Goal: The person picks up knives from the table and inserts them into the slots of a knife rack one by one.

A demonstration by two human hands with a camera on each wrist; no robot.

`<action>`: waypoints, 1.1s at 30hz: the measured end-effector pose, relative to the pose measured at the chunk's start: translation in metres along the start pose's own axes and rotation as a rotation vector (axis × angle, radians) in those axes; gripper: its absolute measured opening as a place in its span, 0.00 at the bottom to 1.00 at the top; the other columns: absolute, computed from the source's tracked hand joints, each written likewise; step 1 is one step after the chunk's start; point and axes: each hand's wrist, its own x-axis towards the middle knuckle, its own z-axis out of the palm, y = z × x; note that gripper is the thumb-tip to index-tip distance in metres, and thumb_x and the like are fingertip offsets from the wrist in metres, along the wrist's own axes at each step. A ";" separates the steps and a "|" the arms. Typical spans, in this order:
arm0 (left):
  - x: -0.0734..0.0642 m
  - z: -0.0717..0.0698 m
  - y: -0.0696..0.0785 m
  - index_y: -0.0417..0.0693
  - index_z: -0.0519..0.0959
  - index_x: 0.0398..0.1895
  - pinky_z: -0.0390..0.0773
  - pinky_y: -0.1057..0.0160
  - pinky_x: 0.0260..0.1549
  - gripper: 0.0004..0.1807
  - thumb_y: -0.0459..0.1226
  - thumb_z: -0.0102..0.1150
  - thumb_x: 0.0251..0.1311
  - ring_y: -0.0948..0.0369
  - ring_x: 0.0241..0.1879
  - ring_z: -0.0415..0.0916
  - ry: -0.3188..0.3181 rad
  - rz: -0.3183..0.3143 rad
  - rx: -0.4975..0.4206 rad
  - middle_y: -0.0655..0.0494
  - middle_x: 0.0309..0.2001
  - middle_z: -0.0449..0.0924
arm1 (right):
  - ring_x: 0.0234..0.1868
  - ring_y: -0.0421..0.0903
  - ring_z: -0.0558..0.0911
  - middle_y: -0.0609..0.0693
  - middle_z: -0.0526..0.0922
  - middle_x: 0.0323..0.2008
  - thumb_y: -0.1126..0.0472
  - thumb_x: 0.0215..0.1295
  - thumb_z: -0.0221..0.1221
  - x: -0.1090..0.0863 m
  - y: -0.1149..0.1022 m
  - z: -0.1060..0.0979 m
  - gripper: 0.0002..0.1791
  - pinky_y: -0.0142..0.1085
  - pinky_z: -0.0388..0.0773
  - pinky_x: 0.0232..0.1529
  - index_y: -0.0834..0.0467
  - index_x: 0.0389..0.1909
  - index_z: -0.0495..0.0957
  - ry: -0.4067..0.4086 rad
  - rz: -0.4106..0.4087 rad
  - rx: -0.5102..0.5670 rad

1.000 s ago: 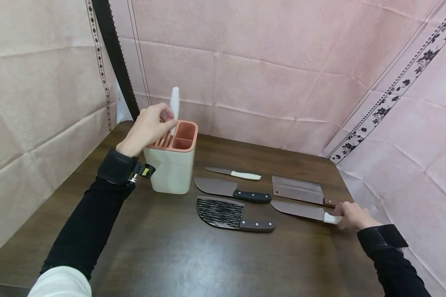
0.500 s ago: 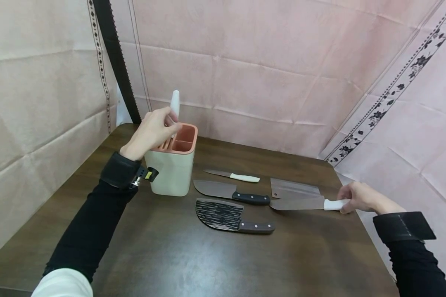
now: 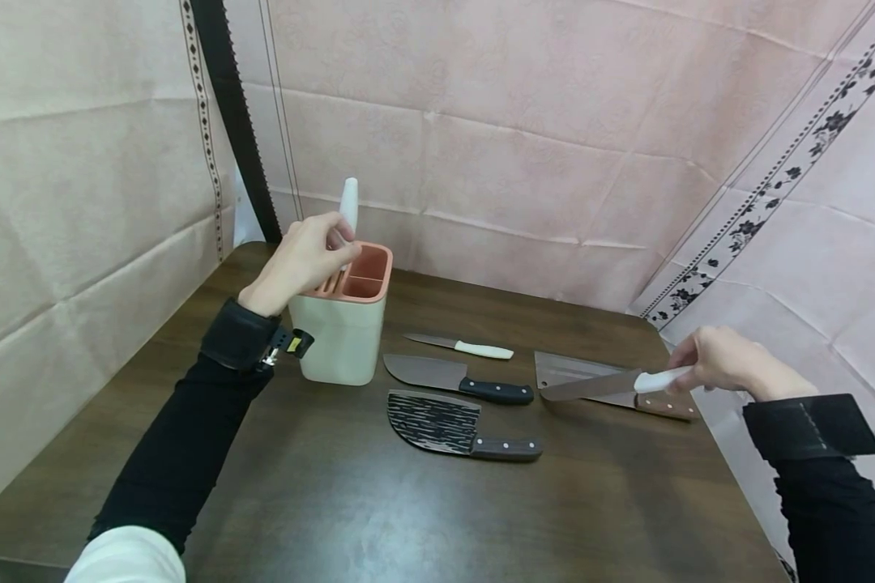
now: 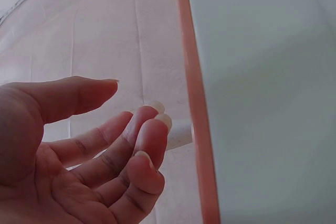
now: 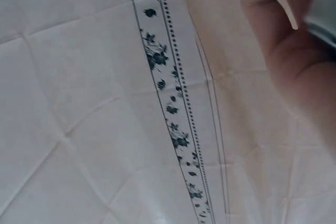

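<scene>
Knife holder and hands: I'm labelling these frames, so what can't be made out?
Head view: anything beneath the upright white handle, hidden inside the knife holder.
Head view: some slots, behind the left hand.
Head view: part of the cleaver, behind the held knife.
Right wrist view: part of the right hand, cut off by edges.

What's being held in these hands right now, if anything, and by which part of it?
The right hand holds a white-handled knife by its handle. The left hand, by the knife block, grips nothing that shows.
</scene>
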 end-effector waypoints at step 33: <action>-0.001 0.018 0.014 0.43 0.74 0.48 0.79 0.51 0.42 0.14 0.43 0.54 0.67 0.48 0.43 0.79 -0.002 0.030 -0.027 0.41 0.45 0.82 | 0.26 0.28 0.76 0.61 0.84 0.34 0.62 0.50 0.72 0.016 -0.039 -0.026 0.22 0.26 0.71 0.29 0.65 0.44 0.76 0.484 -0.162 0.188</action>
